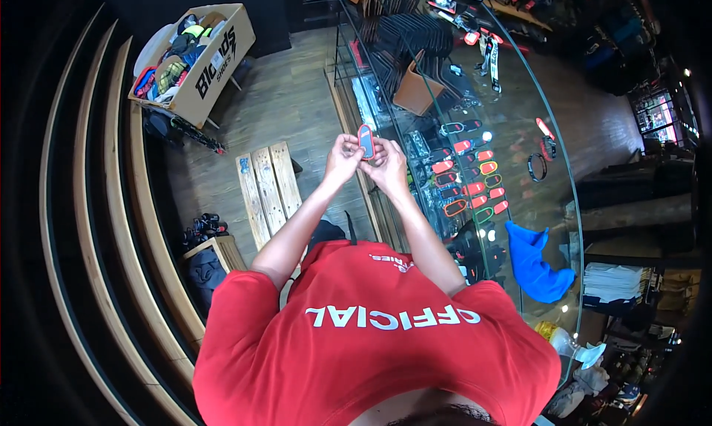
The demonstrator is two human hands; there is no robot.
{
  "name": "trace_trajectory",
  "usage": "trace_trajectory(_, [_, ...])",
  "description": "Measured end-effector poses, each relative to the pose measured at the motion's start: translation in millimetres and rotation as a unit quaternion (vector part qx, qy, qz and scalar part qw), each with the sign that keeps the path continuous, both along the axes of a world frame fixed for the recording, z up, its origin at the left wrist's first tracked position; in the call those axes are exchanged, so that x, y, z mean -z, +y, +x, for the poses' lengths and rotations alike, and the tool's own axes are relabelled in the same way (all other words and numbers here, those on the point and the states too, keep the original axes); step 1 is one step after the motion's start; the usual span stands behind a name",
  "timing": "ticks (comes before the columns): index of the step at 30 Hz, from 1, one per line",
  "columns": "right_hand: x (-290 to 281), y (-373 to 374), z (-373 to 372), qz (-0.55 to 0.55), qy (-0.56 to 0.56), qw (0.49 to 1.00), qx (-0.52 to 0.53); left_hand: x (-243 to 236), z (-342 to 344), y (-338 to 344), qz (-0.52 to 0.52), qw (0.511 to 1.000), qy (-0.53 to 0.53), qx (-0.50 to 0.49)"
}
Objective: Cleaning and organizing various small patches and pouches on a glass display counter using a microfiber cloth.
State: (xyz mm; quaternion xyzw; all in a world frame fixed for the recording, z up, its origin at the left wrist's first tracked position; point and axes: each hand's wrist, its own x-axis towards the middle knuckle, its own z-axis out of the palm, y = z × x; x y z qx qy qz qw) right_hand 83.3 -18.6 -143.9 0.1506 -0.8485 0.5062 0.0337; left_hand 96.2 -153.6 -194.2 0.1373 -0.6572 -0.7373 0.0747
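Between my two hands is a small oval tag [366, 139] with a red edge and a dark grey middle, perhaps a keychain. My left hand [343, 161] pinches its lower left side with closed fingers. From the other side, the fingers of my right hand [389, 166] close on its lower right edge. Both hands are held out in front of my chest, just left of a glass display counter [519, 203]. On or in that counter, rows of similar red, black and green-edged tags [472, 190] lie near my right hand.
A blue cloth [535, 269] and a bottle with a yellow part [558, 338] are at the counter's right. Dark racks with a brown leather piece [417, 88] stand at its far end. Leftward are a wooden bench [267, 188], a box of clothes [222, 66] and curved wooden steps [133, 203].
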Motion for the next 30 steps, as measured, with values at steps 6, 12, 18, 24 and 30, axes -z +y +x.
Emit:
trace_trajectory(6, [19.3,53.9,-13.3,-0.087,-0.112,0.990,0.013,-4.5,-33.5,28.0,-0.059,0.992,-0.038,0.108])
trace_trajectory(12, [48.2,91.6,-45.4,-0.146,-0.259,0.952,0.074,-15.5,-87.2,69.7,-0.305,0.938,0.033,0.159])
trace_trajectory(18, [49.1,114.8,-69.5,-0.268,-0.301,0.910,0.101,-13.2,-127.2,104.8,-0.422,0.877,0.074,0.216])
trace_trajectory(24, [66.3,103.8,-91.2,-0.327,-0.329,0.876,0.134,19.3,-157.6,109.9,-0.475,0.851,0.063,0.214])
trace_trajectory(30, [76.8,101.0,-105.4,-0.277,-0.340,0.884,0.161,21.8,-164.0,117.5,-0.425,0.867,0.018,0.261])
